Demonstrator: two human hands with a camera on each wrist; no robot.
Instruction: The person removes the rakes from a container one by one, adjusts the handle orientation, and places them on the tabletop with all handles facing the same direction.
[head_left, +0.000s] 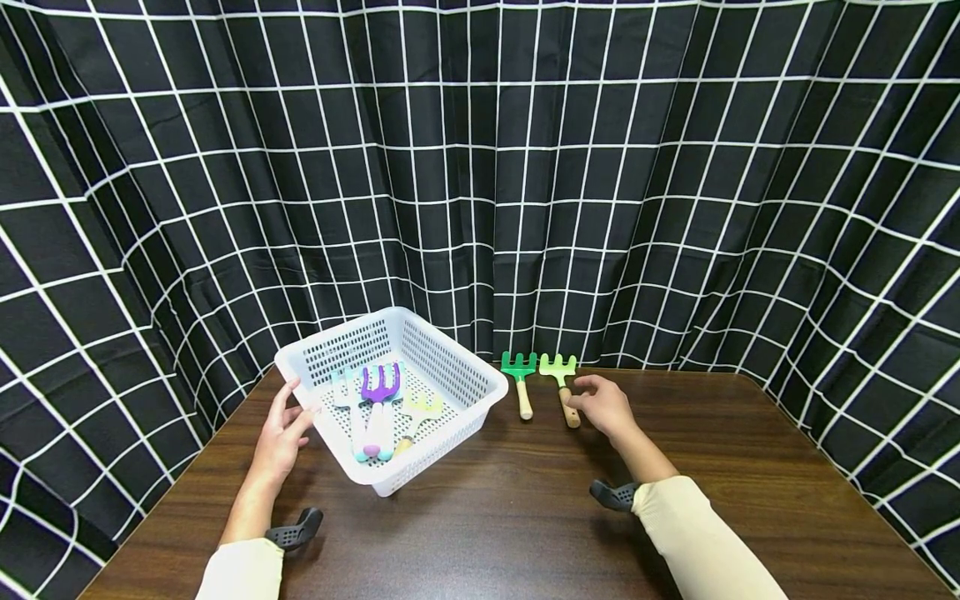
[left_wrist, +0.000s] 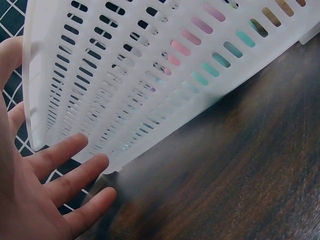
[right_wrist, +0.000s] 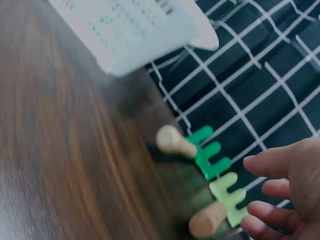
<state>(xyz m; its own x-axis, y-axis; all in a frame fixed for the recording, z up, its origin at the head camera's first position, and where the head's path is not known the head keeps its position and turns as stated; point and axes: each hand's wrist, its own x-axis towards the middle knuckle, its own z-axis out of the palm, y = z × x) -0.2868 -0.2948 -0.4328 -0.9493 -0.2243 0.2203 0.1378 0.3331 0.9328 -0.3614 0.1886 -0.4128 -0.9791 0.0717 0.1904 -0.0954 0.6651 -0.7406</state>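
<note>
A white perforated plastic basket [head_left: 457,375] stands at the left of the table with several small hand rakes in it. Among these are a purple hand rake [head_left: 381,385] and a pale yellow one. My left hand [head_left: 279,437] holds the basket's left rim, thumb over the edge and the other fingers spread along the outer wall [left_wrist: 95,120]. My right hand [head_left: 603,406] hovers at a light green hand rake [head_left: 558,367] with a wooden handle, fingers bent loosely and apart from it in the right wrist view. A dark green hand rake [head_left: 519,365] lies just left of that one.
The brown wooden table [head_left: 510,517] ends at a black curtain [head_left: 637,208] with a white grid, which hangs behind and along the sides. Both green rakes lie near the table's back edge, their tines towards the curtain.
</note>
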